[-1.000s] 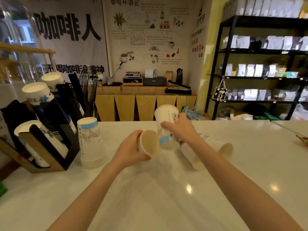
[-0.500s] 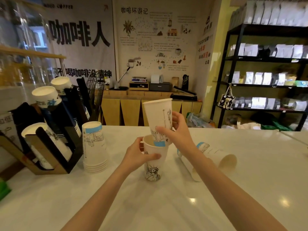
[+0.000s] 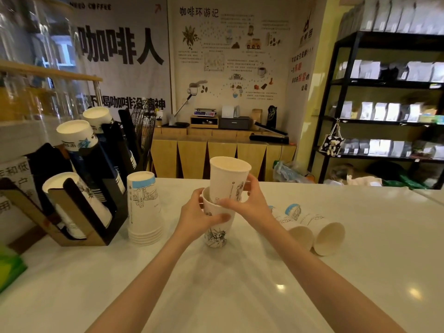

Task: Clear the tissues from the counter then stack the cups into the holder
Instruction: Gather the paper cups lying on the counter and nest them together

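Observation:
My left hand [image 3: 195,217] grips a white paper cup [image 3: 216,233] that stands upright on the white counter [image 3: 216,284]. My right hand [image 3: 245,200] holds a second white paper cup [image 3: 228,179], upright, its base partly inside the first cup. An upside-down stack of cups [image 3: 144,205] stands to the left. Two more cups [image 3: 326,234] lie on their sides to the right, openings toward me. The black cup holder [image 3: 79,188] at the left edge carries slanted rows of cups. No tissues are in view.
A green object [image 3: 9,267] lies at the left edge of the counter. Behind the counter are a wooden cabinet [image 3: 221,157] with a scale and boxes, and black shelves [image 3: 384,116] with bags on the right. A wire rack [image 3: 146,126] stands behind the holder.
The left-hand cup went from tilted to upright on the counter. My right hand lifted its cup over it and lowered it partway inside.

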Demonstrator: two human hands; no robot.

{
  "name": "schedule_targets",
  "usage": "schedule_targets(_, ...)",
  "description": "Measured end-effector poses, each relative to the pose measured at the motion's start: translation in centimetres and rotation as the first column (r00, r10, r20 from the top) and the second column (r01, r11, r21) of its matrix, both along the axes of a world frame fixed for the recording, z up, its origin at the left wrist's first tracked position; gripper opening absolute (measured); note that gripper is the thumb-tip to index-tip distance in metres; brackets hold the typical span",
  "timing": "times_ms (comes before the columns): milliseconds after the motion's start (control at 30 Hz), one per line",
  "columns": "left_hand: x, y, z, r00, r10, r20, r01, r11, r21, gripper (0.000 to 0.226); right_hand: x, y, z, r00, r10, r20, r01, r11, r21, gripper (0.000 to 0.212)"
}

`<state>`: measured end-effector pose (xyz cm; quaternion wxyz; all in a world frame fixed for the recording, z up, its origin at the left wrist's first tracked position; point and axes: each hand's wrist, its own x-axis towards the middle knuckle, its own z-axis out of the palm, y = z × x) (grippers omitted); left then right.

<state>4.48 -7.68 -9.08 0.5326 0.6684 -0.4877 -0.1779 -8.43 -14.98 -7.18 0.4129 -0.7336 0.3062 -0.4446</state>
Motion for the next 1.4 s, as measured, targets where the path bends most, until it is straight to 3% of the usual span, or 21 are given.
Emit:
schedule_targets(400, 0.4, 0.4, -0.5, 0.998, -0.019, -0.064, 0.021, 0.999, 0.030, 0.081, 0.5, 0.7, -1.3, 0.987, 0.078, -0.138, -0.073, 0.996, 0.044, 0.098)
schedule_targets(533, 0.2, 1.0, -0.3, 0.995, -0.045, -0.088, 0.050, 0.997, 0.055, 0.106, -0.4, 0.5, -0.9, 0.981, 0.082, -0.178, -0.076, 0.996, 0.040, 0.101)
schedule_targets(633, -1.0, 2.1, 1.2, 0.984, 0.017, 0.180, -0.019, 1.000, 0.012, 0.121, -2.0, 0.1, -0.2, 0.974, 0.078, -0.214, -0.068, 0.996, 0.052, 0.102)
schedule_targets(733, -3.2, 3.0, 3.0, 0.818, 0.095, 0.567, 0.017, 0.982, -0.189, 0.113, -4.3, -0.2, 0.7, 0.977, 0.053, -0.205, -0.046, 0.998, 0.040, 0.094)
schedule_targets(800, -4.9, 2.9, 3.9, 0.705, 0.070, 0.706, 0.145, 0.960, -0.240, 0.101, -6.1, -0.5, 1.3, 0.988, 0.006, -0.154, 0.000, 0.999, 0.039, 0.084)
schedule_targets(933, -7.9, 1.2, 3.4, 0.650, -0.130, 0.749, 0.320, 0.941, -0.115, 0.089, -10.3, -1.8, 1.7, 0.976, -0.218, -0.025, 0.218, 0.976, -0.006, 0.056)
schedule_targets(1033, -9.4, -0.8, 1.5, 0.602, -0.281, 0.747, 0.390, 0.920, 0.032, 0.085, -13.6, -3.0, 0.8, 0.926, -0.375, -0.053, 0.371, 0.926, -0.074, 0.046)
schedule_targets(1200, -10.2, -4.5, -0.9, 0.465, -0.424, 0.777, 0.414, 0.880, 0.233, 0.088, -17.2, -4.4, -2.4, 0.837, -0.501, -0.221, 0.507, 0.861, -0.035, 0.077)
schedule_targets(1300, -10.5, -6.0, -1.7, 0.443, -0.478, 0.758, 0.411, 0.860, 0.302, 0.092, -17.9, -4.9, -4.4, 0.821, -0.488, -0.297, 0.526, 0.848, 0.059, 0.095)
schedule_targets(1400, -11.0, -7.0, -2.5, 0.447, -0.486, 0.751, 0.425, 0.854, 0.300, 0.094, -18.0, -4.9, -5.5, 0.843, -0.471, -0.260, 0.523, 0.830, 0.195, 0.098)
